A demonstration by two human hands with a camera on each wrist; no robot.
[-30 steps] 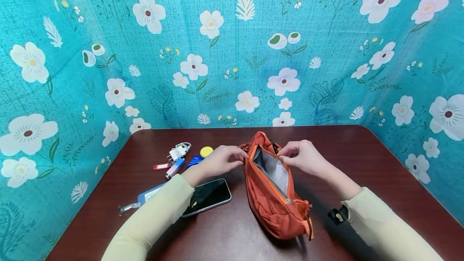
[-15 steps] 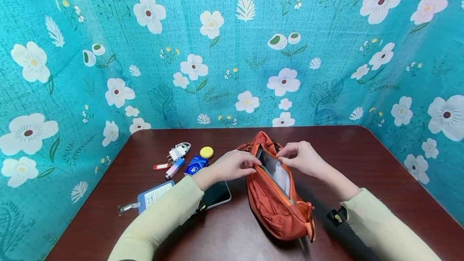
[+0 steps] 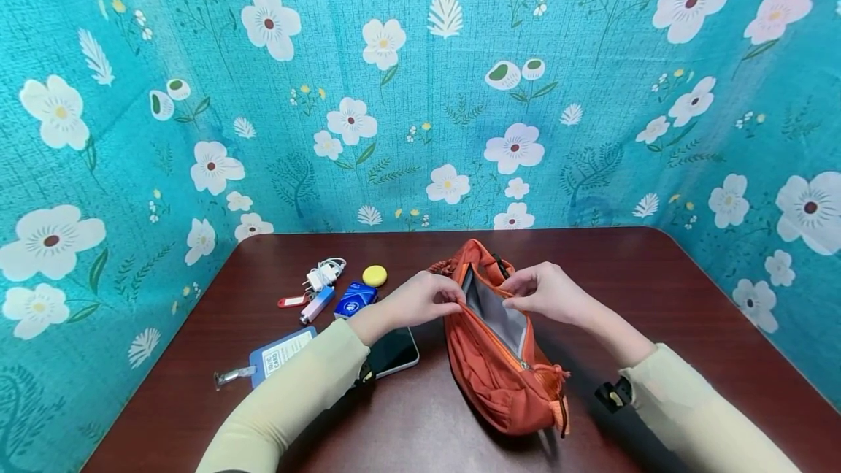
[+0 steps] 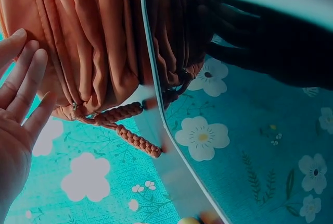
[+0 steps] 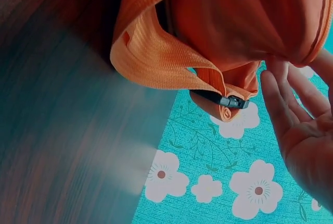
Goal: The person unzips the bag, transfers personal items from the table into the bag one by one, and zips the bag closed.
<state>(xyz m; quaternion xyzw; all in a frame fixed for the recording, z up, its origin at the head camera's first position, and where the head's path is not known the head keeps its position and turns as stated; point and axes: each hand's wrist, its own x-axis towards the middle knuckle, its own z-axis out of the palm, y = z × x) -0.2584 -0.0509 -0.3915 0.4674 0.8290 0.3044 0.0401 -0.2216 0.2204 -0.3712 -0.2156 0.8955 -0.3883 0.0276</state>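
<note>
An orange-red waist bag (image 3: 486,371) stands on the table with its zipped mouth spread apart, showing a grey lining (image 3: 496,312). My left hand (image 3: 427,298) pinches the left edge of that mouth between thumb and fingers. On the opposite edge, my right hand (image 3: 548,294) holds the fabric, thumb toward the inside. In the left wrist view the left fingers (image 4: 31,73) lie against the bag's outer side, near a braided cord (image 4: 138,138). The right wrist view has the right hand (image 5: 307,125) at the rim, beside an orange webbing strap (image 5: 156,67) and a black buckle (image 5: 234,101).
Left of the bag lies a smartphone (image 3: 397,352), partly under the left forearm. Around it are a blue card holder (image 3: 282,352), a blue packet (image 3: 355,300), a yellow round item (image 3: 374,276), a white charger (image 3: 322,276), a pink-blue stick (image 3: 317,305) and a red tag (image 3: 292,302).
My left hand has shifted right and slightly down along the bag's edge, uncovering the blue packet and card holder. My right fingers have moved slightly down on their edge; the grey lining shows more smoothly.
</note>
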